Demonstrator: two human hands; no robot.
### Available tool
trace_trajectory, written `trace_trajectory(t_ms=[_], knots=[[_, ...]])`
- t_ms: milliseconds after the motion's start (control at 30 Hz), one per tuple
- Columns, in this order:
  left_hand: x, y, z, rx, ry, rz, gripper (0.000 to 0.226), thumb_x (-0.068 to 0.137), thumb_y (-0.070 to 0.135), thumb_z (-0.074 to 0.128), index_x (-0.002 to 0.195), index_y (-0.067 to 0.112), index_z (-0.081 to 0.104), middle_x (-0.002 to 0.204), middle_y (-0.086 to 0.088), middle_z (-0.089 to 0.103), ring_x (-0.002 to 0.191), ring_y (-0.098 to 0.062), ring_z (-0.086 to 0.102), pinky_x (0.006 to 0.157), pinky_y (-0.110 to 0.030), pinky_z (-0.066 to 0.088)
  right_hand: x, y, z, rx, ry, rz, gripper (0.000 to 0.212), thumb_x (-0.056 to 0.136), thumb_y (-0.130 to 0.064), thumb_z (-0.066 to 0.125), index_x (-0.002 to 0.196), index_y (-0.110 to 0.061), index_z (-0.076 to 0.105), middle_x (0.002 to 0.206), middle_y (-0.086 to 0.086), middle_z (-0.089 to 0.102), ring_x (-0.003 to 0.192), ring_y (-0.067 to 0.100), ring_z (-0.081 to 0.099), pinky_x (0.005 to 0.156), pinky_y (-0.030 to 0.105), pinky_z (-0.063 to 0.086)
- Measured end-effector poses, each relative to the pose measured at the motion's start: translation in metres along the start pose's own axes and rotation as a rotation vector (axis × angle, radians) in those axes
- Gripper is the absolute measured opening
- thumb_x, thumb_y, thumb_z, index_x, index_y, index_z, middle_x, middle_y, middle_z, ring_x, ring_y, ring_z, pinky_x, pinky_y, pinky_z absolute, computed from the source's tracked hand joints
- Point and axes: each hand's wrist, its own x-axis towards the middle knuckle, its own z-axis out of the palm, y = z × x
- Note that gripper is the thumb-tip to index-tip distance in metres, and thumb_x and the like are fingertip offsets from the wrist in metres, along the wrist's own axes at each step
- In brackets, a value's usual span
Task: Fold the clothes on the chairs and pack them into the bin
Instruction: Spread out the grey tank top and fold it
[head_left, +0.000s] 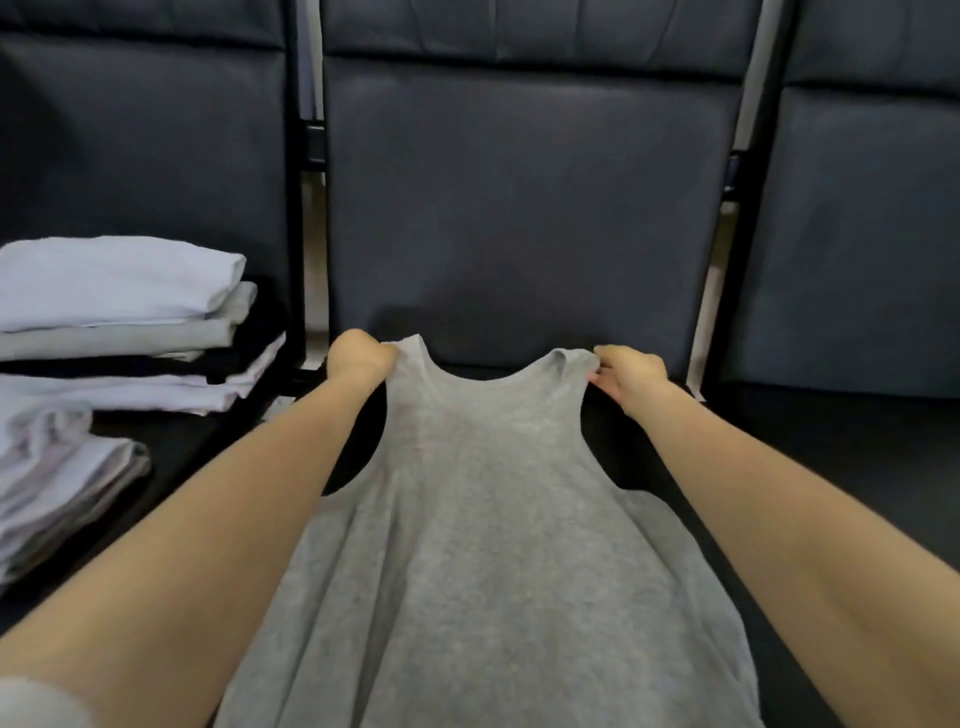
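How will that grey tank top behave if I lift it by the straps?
Probably floppy: the grey tank top already drapes in soft folds between the left hand and right hand. It looks thin and likely light. The body will probably sag and swing, not hold shape.

Row of dark padded chairs (524, 208) on black frames (296, 208)

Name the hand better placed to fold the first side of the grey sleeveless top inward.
Neither clearly: left hand and right hand each pinch a shoulder strap of the grey sleeveless top. Slight lean to the right: the stack of folded clothes crowds the left side.
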Motion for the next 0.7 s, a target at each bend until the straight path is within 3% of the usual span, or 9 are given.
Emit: trace_trajectory(t_ms=[33, 100, 200, 300, 367, 433, 567, 633, 700], knots=[[-0.004, 0.0, -0.004, 0.007, -0.01, 0.017, 0.032, 0.087, 0.032, 0.058, 0.081, 0.001, 0.063, 0.089, -0.015, 0.066, 0.086, -0.033, 0.065, 0.075, -0.032, 0.051, -0.004, -0.003, -0.002, 0.08, -0.025, -0.007, 0.027, 0.084, -0.005, 0.07, 0.108, 0.002, 0.06, 0.096, 0.017, 0.06, 0.087, 0.028, 0.065, 0.082, 0.035, 0.057], [-0.018, 0.0, -0.017, 0.011, -0.027, 0.02, 0.039, 0.091, 0.038, 0.054, 0.094, 0.0, 0.06, 0.101, -0.016, 0.066, 0.095, -0.035, 0.065, 0.085, -0.037, 0.052, -0.022, -0.007, -0.01, -0.053, -0.045, -0.032, 0.035, 0.087, -0.013, 0.07, 0.116, 0.003, 0.058, 0.105, 0.018, 0.058, 0.095, 0.027, 0.061, 0.082, 0.034, 0.056], [-0.055, -0.009, -0.037, 0.162, -0.061, 0.095, 0.046, 0.097, 0.04, 0.045, 0.097, -0.003, 0.062, 0.104, -0.022, 0.064, 0.098, -0.038, 0.061, 0.081, -0.036, 0.046, -0.063, -0.003, -0.029, -0.552, -0.005, -0.163, 0.038, 0.088, -0.02, 0.066, 0.111, 0.01, 0.063, 0.091, 0.019, 0.061, 0.085, 0.027, 0.057, 0.088, 0.044, 0.055], [-0.102, -0.024, -0.058, 0.293, -0.105, 0.173, 0.05, 0.098, 0.039, 0.04, 0.09, -0.005, 0.063, 0.102, -0.023, 0.064, 0.096, -0.035, 0.058, 0.079, -0.035, 0.041, -0.107, 0.003, -0.054, -0.726, -0.031, -0.171, 0.032, 0.089, -0.027, 0.065, 0.107, -0.001, 0.069, 0.089, 0.011, 0.062, 0.085, 0.027, 0.06, 0.083, 0.04, 0.055], [-0.136, -0.034, -0.074, 0.329, -0.118, 0.184, 0.05, 0.097, 0.038, 0.043, 0.091, -0.008, 0.064, 0.102, -0.025, 0.064, 0.092, -0.033, 0.057, 0.075, -0.032, 0.039, -0.14, 0.004, -0.071, -0.811, -0.067, -0.19, 0.027, 0.087, -0.031, 0.067, 0.092, -0.004, 0.07, 0.08, 0.009, 0.06, 0.081, 0.027, 0.059, 0.079, 0.039, 0.052], [-0.159, -0.045, -0.088, 0.341, -0.121, 0.164, 0.047, 0.095, 0.039, 0.048, 0.097, -0.006, 0.063, 0.11, -0.023, 0.063, 0.097, -0.032, 0.057, 0.075, -0.03, 0.039, -0.163, 0.009, -0.083, -0.907, -0.096, -0.216, 0.031, 0.086, -0.036, 0.067, 0.071, -0.011, 0.059, 0.068, 0.006, 0.053, 0.074, 0.024, 0.055, 0.074, 0.039, 0.051], [-0.19, -0.064, -0.104, 0.349, -0.201, 0.15, 0.055, 0.095, 0.041, 0.047, 0.138, 0.006, 0.047, 0.141, -0.014, 0.048, 0.13, -0.029, 0.045, 0.106, -0.035, 0.038, -0.191, 0.026, -0.098, -1.01, -0.129, -0.233, 0.042, 0.084, -0.04, 0.067, 0.058, -0.014, 0.047, 0.059, 0.002, 0.042, 0.057, 0.017, 0.042, 0.057, 0.032, 0.031], [-0.199, -0.073, -0.105, 0.36, -0.182, 0.161, 0.049, 0.094, 0.039, 0.047, 0.13, 0.006, 0.054, 0.135, -0.014, 0.053, 0.124, -0.029, 0.049, 0.101, -0.034, 0.041, -0.196, 0.034, -0.102, -1.032, -0.155, -0.268, 0.044, 0.085, -0.035, 0.067, 0.056, -0.017, 0.038, 0.058, 0.001, 0.036, 0.056, 0.017, 0.037, 0.057, 0.033, 0.027], [-0.207, -0.08, -0.103, 0.385, -0.123, 0.153, 0.035, 0.089, 0.037, 0.053, 0.099, 0.005, 0.063, 0.113, -0.015, 0.063, 0.103, -0.03, 0.058, 0.082, -0.031, 0.046, -0.198, 0.038, -0.101, -1.064, -0.162, -0.292, 0.034, 0.086, -0.036, 0.065, 0.066, -0.018, 0.045, 0.067, 0.0, 0.045, 0.064, 0.017, 0.045, 0.058, 0.032, 0.031]])
